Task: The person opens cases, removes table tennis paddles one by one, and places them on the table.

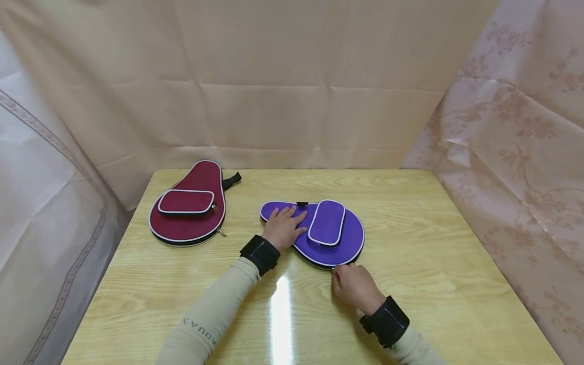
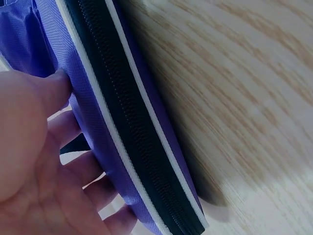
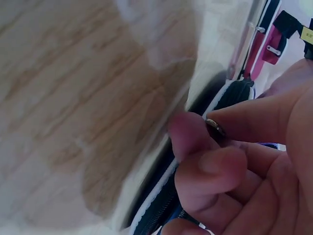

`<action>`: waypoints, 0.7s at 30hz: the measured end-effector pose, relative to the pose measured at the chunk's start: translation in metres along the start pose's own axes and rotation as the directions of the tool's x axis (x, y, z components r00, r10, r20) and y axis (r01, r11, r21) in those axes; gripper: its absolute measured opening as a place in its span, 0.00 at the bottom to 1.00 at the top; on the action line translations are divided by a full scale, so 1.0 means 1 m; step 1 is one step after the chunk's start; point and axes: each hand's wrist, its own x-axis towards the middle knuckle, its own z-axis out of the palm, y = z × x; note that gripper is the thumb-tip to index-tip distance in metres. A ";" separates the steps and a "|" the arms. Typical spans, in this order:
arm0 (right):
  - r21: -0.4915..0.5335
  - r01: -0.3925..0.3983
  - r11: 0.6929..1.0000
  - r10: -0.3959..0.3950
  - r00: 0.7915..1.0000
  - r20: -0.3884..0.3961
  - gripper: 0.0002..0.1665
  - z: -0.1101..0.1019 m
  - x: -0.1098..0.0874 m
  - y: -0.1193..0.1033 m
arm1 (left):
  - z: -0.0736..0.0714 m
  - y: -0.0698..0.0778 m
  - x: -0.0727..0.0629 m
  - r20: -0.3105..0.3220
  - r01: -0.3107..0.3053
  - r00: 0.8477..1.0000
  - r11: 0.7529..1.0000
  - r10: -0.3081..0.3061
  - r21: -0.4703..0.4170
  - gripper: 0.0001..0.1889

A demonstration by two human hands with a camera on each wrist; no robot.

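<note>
A purple table tennis paddle case point(image 1: 353, 235) lies flat at mid-table, its narrow handle end to the left and a small zipped pocket point(image 1: 327, 223) on top. My left hand point(image 1: 281, 229) presses on the narrow part with fingers spread. Along the case's side runs a black zipper point(image 2: 132, 112) with white piping, its teeth meshed where the left wrist view shows them. At the near edge of the round end, my right hand point(image 1: 358, 288) pinches the metal zipper pull point(image 3: 214, 127) between thumb and curled forefinger.
To the left lies a dark red paddle case point(image 1: 201, 175) with its own pocket and a black strap point(image 1: 231, 181). The wooden table point(image 1: 410, 218) backs onto a beige cloth point(image 1: 274, 116); patterned curtains hang at both sides.
</note>
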 end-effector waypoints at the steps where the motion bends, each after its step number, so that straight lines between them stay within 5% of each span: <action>1: -0.003 -0.007 1.000 0.007 1.000 -0.012 0.17 0.001 0.000 0.000 | 0.000 0.000 0.000 0.002 0.000 1.000 1.000 0.000 -0.002 0.28; 21: -0.013 -0.055 0.998 0.054 0.996 -0.070 0.18 0.004 0.001 0.005 | -0.001 0.003 -0.006 -0.027 0.043 0.999 0.999 -0.043 -0.026 0.29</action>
